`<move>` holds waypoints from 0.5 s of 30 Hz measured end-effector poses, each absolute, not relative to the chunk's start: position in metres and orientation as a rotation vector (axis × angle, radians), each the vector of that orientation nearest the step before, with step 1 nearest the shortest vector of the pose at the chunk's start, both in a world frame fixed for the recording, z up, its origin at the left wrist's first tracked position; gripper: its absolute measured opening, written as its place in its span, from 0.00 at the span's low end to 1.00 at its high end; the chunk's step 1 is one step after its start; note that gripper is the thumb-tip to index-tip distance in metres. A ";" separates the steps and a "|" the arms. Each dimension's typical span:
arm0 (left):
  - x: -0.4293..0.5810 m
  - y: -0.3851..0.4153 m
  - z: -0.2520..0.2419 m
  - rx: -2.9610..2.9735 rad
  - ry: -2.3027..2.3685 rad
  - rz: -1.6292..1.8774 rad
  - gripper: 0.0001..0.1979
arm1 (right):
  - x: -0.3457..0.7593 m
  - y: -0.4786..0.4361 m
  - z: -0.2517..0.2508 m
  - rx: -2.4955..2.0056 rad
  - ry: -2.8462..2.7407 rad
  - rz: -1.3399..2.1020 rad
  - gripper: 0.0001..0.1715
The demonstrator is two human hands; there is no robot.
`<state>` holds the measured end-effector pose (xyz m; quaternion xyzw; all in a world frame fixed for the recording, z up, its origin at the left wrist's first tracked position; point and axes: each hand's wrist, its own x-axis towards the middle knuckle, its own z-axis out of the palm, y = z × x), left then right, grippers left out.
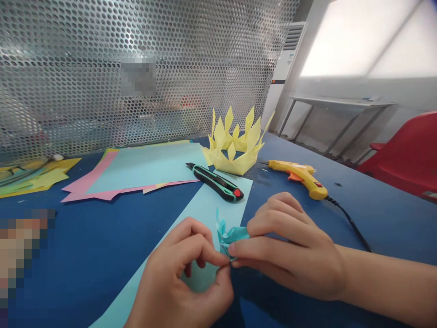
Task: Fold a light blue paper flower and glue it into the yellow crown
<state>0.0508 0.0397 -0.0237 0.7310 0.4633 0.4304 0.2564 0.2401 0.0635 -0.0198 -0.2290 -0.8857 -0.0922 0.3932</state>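
A small turquoise folded paper piece point(232, 234), with thin pointed ends sticking up, is held between my two hands. My right hand point(290, 246) is closed around its right side, thumb and fingers pressed on it. The thumb and index finger of my left hand point(191, 273) pinch its lower edge, where the exact grip is partly hidden. Beneath my hands runs a long light-blue paper strip point(191, 214). A black and green utility knife point(218, 182) lies across the strip's far end, its blade tip showing.
A yellow paper crown point(235, 157) stands behind the knife. To its right lies a yellow glue gun point(300, 175) with a black cord. Light-blue sheets point(146, 164) over pink ones are at the left, near a perforated metal partition point(102, 91). A red chair point(406, 155) stands right.
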 end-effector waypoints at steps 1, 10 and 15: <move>0.051 0.040 -0.024 1.973 1.258 1.172 0.09 | 0.240 0.063 -0.019 -0.580 -2.245 -0.238 0.11; 0.049 0.041 -0.021 1.754 1.308 1.022 0.09 | 0.241 0.060 -0.020 -0.598 -2.226 -0.276 0.14; 0.050 0.043 -0.022 1.648 1.262 0.994 0.08 | 0.239 0.061 -0.019 -0.599 -2.189 -0.287 0.15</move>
